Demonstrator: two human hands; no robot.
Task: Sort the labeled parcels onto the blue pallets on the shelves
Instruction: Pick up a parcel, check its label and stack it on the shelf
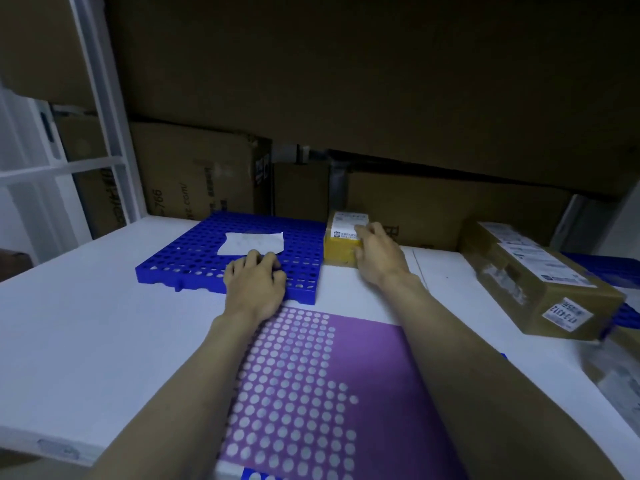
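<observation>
At the near edge of the white shelf (86, 341): a purple perforated mat (311, 393) lies flat between the two forearms, bare white surface open to its left. Beyond it: a blue pallet (194, 261), square and gridded, its front edge under the left hand (254, 282), whose fingers curl over the grid near the front right corner and grip nothing loose. On the pallet: a white flat parcel (251, 242), just past the left fingertips, apart from them. Touching the pallet's right edge: a small yellow parcel (341, 240) with a white label on top, the right hand (375, 258) clasping its right side, thumb on the front face. Far right: a brown labeled box (540, 282), well apart. Rear: stacked cardboard cartons (197, 174) closing the shelf's back.
</observation>
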